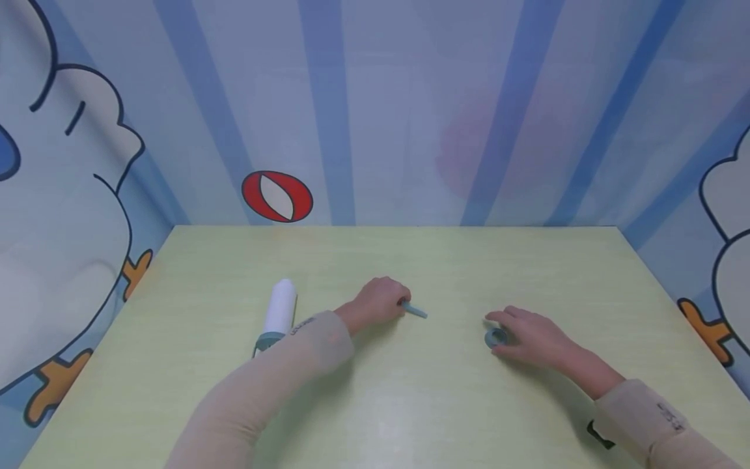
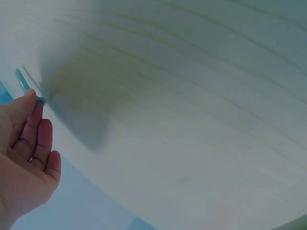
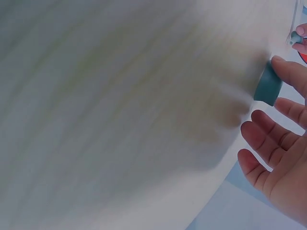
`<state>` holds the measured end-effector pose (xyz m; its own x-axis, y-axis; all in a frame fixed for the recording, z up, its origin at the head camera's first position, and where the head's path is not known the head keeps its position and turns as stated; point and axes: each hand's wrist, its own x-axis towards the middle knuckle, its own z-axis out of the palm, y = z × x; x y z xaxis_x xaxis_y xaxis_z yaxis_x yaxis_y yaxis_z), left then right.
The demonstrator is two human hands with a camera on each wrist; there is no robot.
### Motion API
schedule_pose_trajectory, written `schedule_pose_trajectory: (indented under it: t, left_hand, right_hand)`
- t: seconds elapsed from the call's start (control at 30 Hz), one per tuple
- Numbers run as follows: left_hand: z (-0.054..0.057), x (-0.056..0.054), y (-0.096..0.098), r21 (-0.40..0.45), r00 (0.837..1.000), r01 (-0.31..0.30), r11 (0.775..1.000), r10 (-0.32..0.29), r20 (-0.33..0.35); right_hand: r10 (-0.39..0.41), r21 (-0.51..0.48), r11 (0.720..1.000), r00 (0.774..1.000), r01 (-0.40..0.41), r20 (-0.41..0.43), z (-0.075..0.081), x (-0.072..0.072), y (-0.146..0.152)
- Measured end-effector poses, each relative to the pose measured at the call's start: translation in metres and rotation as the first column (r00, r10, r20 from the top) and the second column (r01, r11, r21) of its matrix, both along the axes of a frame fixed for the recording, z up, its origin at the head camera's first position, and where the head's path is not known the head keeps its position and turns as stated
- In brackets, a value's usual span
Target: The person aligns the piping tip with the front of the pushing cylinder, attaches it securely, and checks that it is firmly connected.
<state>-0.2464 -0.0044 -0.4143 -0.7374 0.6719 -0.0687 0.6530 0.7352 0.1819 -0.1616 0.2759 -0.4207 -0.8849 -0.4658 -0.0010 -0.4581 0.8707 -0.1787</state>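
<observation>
My left hand (image 1: 382,299) pinches a small teal stick-like piece (image 1: 415,310) with a wider end at the fingers. In the left wrist view the piece (image 2: 22,80) angles away from the thumb and fingertip, close over the table, while the other fingers curl loosely. To the right, my right hand (image 1: 533,337) surrounds a short teal ring (image 1: 495,337), whose centre looks hollow from above. In the right wrist view thumb and forefinger lie right at opposite ends of the ring (image 3: 268,86), and the remaining fingers are spread, touching nothing.
Left of my left forearm lies a white cylinder (image 1: 281,306) with a teal collar (image 1: 269,340); the sleeve hides its near end. The pale wood-grain table (image 1: 410,404) meets a printed blue wall (image 1: 404,130) at the back, and printed walls stand on both sides.
</observation>
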Motion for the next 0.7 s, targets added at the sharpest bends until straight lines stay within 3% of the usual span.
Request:
schedule_pose_trajectory:
  t: [0.27,0.5,0.7]
  left_hand:
    - [0.014,-0.001,-0.006,0.082,0.999,-0.034,0.996,0.032,0.03]
    - [0.027,0.002,-0.012,0.1,0.995,-0.074,0.992,0.066,0.08]
    - [0.036,0.007,-0.017,0.191,0.986,-0.117,0.975,0.092,0.139]
  right_hand:
    - [0.019,-0.007,1.0,0.999,-0.02,-0.031,-0.004,-0.001,0.0]
    - [0.019,-0.005,1.0,0.999,-0.02,-0.026,-0.004,-0.002,0.0]
    - [0.016,-0.036,0.999,0.999,-0.017,-0.03,0.006,-0.001,-0.005]
